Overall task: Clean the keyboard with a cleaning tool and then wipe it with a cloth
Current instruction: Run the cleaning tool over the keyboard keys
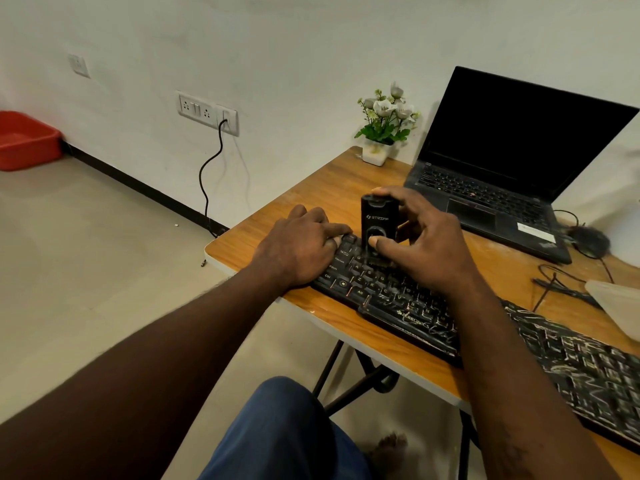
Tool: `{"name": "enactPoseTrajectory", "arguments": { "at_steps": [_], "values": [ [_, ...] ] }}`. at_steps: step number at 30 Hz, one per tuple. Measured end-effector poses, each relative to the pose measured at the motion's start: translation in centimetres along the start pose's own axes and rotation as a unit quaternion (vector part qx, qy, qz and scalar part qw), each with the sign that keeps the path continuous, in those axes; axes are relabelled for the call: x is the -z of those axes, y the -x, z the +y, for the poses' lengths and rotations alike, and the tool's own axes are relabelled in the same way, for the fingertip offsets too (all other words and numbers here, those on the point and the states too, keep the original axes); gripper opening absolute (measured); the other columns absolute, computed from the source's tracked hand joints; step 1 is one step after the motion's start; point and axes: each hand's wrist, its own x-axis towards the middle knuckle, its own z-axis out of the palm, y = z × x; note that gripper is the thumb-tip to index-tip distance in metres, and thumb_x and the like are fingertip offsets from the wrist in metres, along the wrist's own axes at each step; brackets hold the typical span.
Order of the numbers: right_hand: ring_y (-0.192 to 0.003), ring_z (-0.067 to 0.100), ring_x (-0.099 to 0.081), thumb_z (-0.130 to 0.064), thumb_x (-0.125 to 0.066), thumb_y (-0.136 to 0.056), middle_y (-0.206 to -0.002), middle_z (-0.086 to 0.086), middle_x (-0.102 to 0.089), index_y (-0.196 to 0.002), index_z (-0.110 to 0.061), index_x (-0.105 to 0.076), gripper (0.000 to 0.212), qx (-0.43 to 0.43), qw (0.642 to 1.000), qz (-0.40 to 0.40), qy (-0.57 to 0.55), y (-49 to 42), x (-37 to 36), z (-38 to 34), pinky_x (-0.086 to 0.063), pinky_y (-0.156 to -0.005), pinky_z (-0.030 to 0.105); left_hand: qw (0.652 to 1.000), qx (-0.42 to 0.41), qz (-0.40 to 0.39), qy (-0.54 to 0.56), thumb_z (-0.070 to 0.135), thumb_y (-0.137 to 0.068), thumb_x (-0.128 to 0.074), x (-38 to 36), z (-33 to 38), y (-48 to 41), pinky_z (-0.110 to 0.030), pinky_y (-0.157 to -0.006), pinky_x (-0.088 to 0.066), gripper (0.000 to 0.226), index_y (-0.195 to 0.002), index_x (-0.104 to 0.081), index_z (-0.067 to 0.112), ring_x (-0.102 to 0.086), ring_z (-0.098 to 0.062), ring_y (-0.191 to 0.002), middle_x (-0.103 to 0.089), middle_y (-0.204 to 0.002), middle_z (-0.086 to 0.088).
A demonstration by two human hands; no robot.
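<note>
Both hands are at the left end of the keyboard point(398, 301), which lies along the near edge of the table point(346, 181). The right hand point(427, 252) holds the cleaning tool point(378, 218), a small black block, upright with its lower end set down on the upper key rows. Its grip is closed round the tool, with the thumb pressed on the round mark on the front face, a fingertip over the top and the other fingers behind. Holding it upright probably keeps the working end pushed down between the keys, and the finger on top would add pressure. The left hand point(303, 252) lies on the keyboard's left corner, fingers fairly straight and touching the keys, its grip released and holding nothing. It most likely pins the board so it does not slide under the tool. A pale thing point(618, 304) at the table's right edge may be the cloth, though that cannot be told. A laptop point(502, 161) and potted flowers point(384, 123) stand behind, well apart.
</note>
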Motion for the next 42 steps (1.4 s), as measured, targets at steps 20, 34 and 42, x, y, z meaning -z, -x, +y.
{"name": "enactPoseTrajectory", "arguments": {
  "at_steps": [20,34,42],
  "values": [
    [-0.087,0.011,-0.070,-0.019,-0.086,-0.081,-0.117,-0.009,-0.069,-0.140,-0.041,-0.057,0.069,0.007,0.998,-0.045,-0.044,1.0,0.6,0.2,-0.058,-0.070,0.023,1.000,0.000,0.002,0.004,0.041,-0.107,-0.034,-0.1,-0.1,0.0,-0.043,-0.095,-0.041,0.044,-0.149,-0.048,0.042,-0.040,-0.018,-0.117,-0.053,-0.129,0.003],
    [-0.100,0.008,-0.068,-0.021,-0.084,-0.081,-0.124,-0.006,-0.066,-0.141,-0.044,-0.054,0.070,-0.019,1.000,0.010,-0.004,1.7,1.4,1.0,-0.062,-0.078,0.032,1.000,0.002,0.001,0.005,0.040,-0.106,-0.033,-0.2,-0.2,-0.2,-0.046,-0.098,-0.043,0.045,-0.148,-0.048,0.044,-0.040,-0.018,-0.118,-0.053,-0.130,0.003],
    [-0.099,0.016,-0.069,-0.012,-0.086,-0.080,-0.124,-0.010,-0.066,-0.138,-0.039,-0.058,0.069,-0.004,0.997,-0.042,-0.069,2.1,1.5,0.6,-0.063,-0.076,0.036,1.000,0.002,-0.003,0.001,0.039,-0.106,-0.032,0.0,0.0,-0.1,-0.049,-0.099,-0.042,0.045,-0.149,-0.048,0.044,-0.040,-0.021,-0.120,-0.053,-0.133,0.001]
  ]
}}
